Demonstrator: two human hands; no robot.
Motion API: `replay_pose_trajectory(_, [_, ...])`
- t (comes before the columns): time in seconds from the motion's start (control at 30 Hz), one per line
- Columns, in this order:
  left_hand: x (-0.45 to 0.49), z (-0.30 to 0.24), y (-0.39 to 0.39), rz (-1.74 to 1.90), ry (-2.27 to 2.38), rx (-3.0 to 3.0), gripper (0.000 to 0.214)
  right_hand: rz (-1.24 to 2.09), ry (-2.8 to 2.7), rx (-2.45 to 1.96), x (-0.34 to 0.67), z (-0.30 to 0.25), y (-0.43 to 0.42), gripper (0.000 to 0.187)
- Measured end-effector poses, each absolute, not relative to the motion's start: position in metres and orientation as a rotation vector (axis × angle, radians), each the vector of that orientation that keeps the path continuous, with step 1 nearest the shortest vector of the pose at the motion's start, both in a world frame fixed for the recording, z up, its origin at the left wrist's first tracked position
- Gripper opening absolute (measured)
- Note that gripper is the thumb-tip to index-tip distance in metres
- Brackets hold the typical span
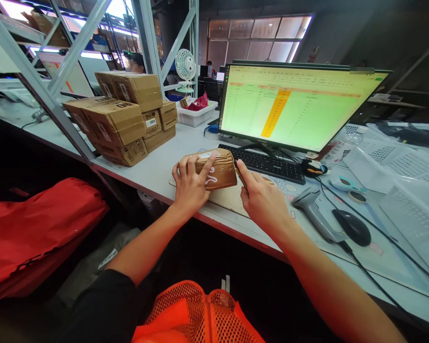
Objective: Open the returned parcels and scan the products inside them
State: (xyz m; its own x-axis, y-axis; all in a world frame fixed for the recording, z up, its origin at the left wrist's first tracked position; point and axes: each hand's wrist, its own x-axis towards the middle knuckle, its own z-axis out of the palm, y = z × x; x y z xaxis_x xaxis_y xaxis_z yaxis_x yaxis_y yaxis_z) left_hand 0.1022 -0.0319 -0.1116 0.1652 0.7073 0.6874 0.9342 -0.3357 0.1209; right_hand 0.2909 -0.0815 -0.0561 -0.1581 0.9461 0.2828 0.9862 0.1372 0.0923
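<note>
A small brown cardboard parcel [219,169], wrapped in clear tape with a white label on top, rests on a cardboard sheet [229,197] at the front of the white table [153,171]. My left hand [190,183] is wrapped round its left end, fingers pressed on the side. My right hand [262,200] touches the parcel's right end with the forefinger stretched out and the other fingers curled; whether it grips anything is not visible.
A stack of brown boxes [123,116] stands at the left by a grey rack post [43,90]. Behind the parcel are a keyboard [268,164] and monitor [293,107]. A barcode scanner [314,212], mouse [352,227] and cables lie right. A red bag [35,228] sits lower left.
</note>
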Motion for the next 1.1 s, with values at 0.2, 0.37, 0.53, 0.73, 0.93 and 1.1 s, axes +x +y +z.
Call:
replay_pose_trajectory(0.2, [0.103,-0.111,-0.032,-0.937,-1.585,-2.121,0.089,-0.357,-2.250,-1.932,0.289,-0.055,-0.083,0.075])
replay_pose_trajectory(0.37, [0.104,-0.112,-0.031,-0.944,-1.589,-2.125,0.088,-0.355,-2.217,-1.959,0.287,-0.056,-0.082,0.075])
replay_pose_trajectory(0.53, [0.103,-0.112,-0.030,-0.959,-1.582,-2.108,0.084,-0.347,-2.210,-1.985,0.285,-0.059,-0.082,0.075])
replay_pose_trajectory(0.73, [0.105,-0.113,-0.030,-0.980,-1.575,-2.120,0.083,-0.357,-2.194,-2.015,0.282,-0.066,-0.085,0.075])
replay_pose_trajectory(0.93, [0.108,-0.115,-0.030,-0.979,-1.594,-2.077,0.080,-0.391,-2.191,-2.023,0.279,-0.063,-0.084,0.078])
replay_pose_trajectory(1.1, [0.101,-0.111,-0.030,-1.029,-1.609,-2.079,0.082,-0.390,-2.203,-1.929,0.277,-0.062,-0.080,0.076])
